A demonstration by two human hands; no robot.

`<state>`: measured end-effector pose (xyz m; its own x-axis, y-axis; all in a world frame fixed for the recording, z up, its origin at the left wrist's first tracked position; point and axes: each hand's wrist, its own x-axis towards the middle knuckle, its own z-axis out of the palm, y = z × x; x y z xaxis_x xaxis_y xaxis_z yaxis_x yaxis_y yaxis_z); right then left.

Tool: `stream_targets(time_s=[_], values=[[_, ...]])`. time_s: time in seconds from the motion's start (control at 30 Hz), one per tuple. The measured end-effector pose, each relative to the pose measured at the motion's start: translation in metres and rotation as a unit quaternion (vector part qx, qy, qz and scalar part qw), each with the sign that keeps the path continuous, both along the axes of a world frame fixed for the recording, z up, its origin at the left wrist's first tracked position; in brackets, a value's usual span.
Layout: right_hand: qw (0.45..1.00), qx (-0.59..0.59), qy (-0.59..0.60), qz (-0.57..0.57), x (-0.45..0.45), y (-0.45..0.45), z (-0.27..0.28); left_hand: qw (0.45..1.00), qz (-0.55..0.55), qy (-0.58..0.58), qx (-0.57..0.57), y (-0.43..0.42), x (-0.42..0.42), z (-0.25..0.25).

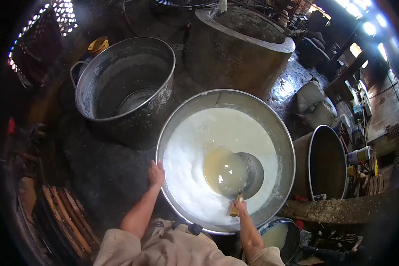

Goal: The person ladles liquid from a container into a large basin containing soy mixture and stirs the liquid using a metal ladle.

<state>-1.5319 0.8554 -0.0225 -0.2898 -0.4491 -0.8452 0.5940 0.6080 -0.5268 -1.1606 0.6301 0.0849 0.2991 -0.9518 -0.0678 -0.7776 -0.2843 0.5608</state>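
The fingers of the right hand (240,207) are closed around the ladle's handle; those of the left hand (156,174) are laid against the left rim of the metal vat (226,98), their closure indeterminable. Beyond the vat, a round concrete structure (235,66) is seen. White curd-like liquid (186,155) is held within the vat, with a yellowish pool near its middle. A handled metal pot (115,84) is placed beyond the vat's left side. Inside the vat, the ladle's round bowl (254,175) is partly dipped, just beyond the right fingers.
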Motion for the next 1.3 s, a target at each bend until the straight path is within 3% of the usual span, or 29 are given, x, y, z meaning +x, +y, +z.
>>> stream_targets(time_s=[0.1,0.17,0.2,0.27,0.33,0.4,0.43,0.5,0.57,0.63,0.73,0.8,0.87,0.93,1.0,1.13,1.3], values=[[0.978,0.051,0.198,0.044,-0.032,0.014,0.031,0.998,0.018,0.038,0.040,0.002,-0.003,0.019],[0.933,0.106,0.333,0.084,-0.065,0.028,0.048,0.999,0.014,0.041,0.017,0.003,0.001,0.002],[0.903,0.125,0.402,0.087,-0.075,0.032,0.057,0.999,0.012,0.040,-0.006,0.002,0.001,0.001],[0.772,0.111,0.614,0.121,-0.087,0.038,0.099,0.999,0.006,0.053,0.001,0.004,0.002,0.001],[0.742,0.143,0.651,0.078,-0.090,0.022,0.149,0.998,-0.003,0.060,0.010,0.001,0.004,0.001],[0.673,-0.004,0.733,0.095,-0.106,0.013,0.161,0.997,0.006,0.074,0.010,0.000,0.006,-0.005],[0.673,-0.001,0.734,0.090,-0.099,0.003,0.166,0.996,0.011,0.072,-0.045,0.003,0.004,-0.010],[0.870,-0.163,0.465,-0.024,-0.035,-0.057,0.239,0.992,-0.002,0.123,0.016,0.000,0.009,-0.004],[0.799,-0.120,0.584,0.080,0.006,-0.104,0.264,0.990,-0.022,0.137,0.020,-0.002,0.015,-0.013],[0.811,-0.050,0.563,0.153,0.039,-0.158,0.274,0.981,-0.105,0.162,0.032,-0.012,0.040,-0.013],[0.664,-0.076,0.712,0.216,0.065,-0.233,0.222,0.929,-0.049,0.342,0.135,-0.043,0.096,-0.017],[0.700,0.018,0.665,0.259,0.097,-0.279,0.223,0.890,-0.079,0.406,0.194,-0.064,0.149,-0.047],[0.718,0.009,0.642,0.269,0.112,-0.312,0.202,0.871,-0.021,0.400,0.284,-0.082,0.198,-0.038],[0.724,0.052,0.625,0.288,0.132,-0.337,0.193,0.869,0.015,0.410,0.275,-0.089,0.260,-0.084],[0.746,0.088,0.587,0.302,0.149,-0.349,0.189,0.868,0.098,0.383,0.300,-0.087,0.307,-0.089],[0.739,0.107,0.581,0.324,0.162,-0.351,0.152,0.803,0.250,0.363,0.402,-0.053,0.399,-0.126],[0.749,0.114,0.559,0.338,0.167,-0.307,0.138,0.795,0.282,0.297,0.447,-0.028,0.415,-0.113]])
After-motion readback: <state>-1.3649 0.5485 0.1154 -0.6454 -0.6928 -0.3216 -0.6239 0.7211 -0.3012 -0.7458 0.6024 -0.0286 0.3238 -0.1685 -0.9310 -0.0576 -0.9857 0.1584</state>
